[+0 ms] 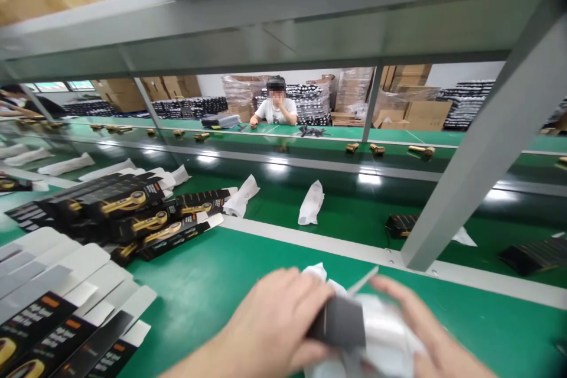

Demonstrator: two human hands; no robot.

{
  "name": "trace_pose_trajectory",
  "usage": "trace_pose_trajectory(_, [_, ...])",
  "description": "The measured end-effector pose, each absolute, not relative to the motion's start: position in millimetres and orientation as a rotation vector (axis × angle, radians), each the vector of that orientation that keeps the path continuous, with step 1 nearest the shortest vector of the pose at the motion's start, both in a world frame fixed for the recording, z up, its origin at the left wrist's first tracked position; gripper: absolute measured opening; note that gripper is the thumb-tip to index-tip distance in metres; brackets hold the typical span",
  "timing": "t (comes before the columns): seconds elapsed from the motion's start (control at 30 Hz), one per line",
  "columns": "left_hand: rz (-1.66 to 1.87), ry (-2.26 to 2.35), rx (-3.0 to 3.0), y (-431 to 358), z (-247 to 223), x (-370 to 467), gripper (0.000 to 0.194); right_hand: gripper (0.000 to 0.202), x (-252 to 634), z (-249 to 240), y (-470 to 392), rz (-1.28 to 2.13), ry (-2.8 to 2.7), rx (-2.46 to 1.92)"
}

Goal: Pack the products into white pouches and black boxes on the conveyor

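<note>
My left hand (283, 319) is closed around a small dark box (339, 322) at the lower middle, with a pale flap (365, 280) sticking up from its end. Blurred by motion, my right hand (425, 325) curves round a white bag (390, 331) at that end of the box. Its fingertips are close to the flap. How far the bag reaches into the box is hidden. More white material (315, 271) shows behind my left hand.
Black printed boxes (155, 221) are piled at left, with open-flapped boxes (48, 313) nearer. White bags (312, 204) and black boxes (403, 224) lie on the green belt (274, 230). A slanted grey post (482, 147) stands at right. Across the line sits a person (274, 109).
</note>
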State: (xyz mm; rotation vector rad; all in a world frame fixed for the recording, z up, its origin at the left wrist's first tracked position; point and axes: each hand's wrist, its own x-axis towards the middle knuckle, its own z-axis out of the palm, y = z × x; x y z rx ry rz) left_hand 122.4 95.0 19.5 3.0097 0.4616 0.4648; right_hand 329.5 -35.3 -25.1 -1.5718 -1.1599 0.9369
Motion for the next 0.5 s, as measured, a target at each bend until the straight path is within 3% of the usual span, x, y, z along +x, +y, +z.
trace_pose_trajectory(0.07, [0.419, 0.577, 2.915, 133.8, 21.3, 157.7, 0.048, 0.076, 359.7, -17.6, -29.1, 0.706, -1.003, -1.645])
trace_pose_trajectory(0.13, [0.407, 0.586, 2.912, 171.5, 13.1, 200.2, 0.048, 0.076, 384.7, -14.8, -19.6, 0.549, -0.93, -1.704])
trace_pose_trajectory(0.3, [0.274, 0.599, 2.938, 222.1, -27.6, 289.5, 0.037, 0.065, 401.5, -31.4, 26.0, 0.687, -1.007, -1.664])
trace_pose_trajectory(0.4, [0.319, 0.59, 2.976, 236.9, -29.0, 292.3, 0.04, 0.056, 397.3, -39.0, 64.2, 0.65, -1.279, -1.736])
trace_pose_trajectory(0.5, [0.403, 0.838, 2.965, 271.1, -3.7, 236.8, 0.041, 0.045, 389.8, -35.6, 106.6, 0.282, -1.671, -1.916])
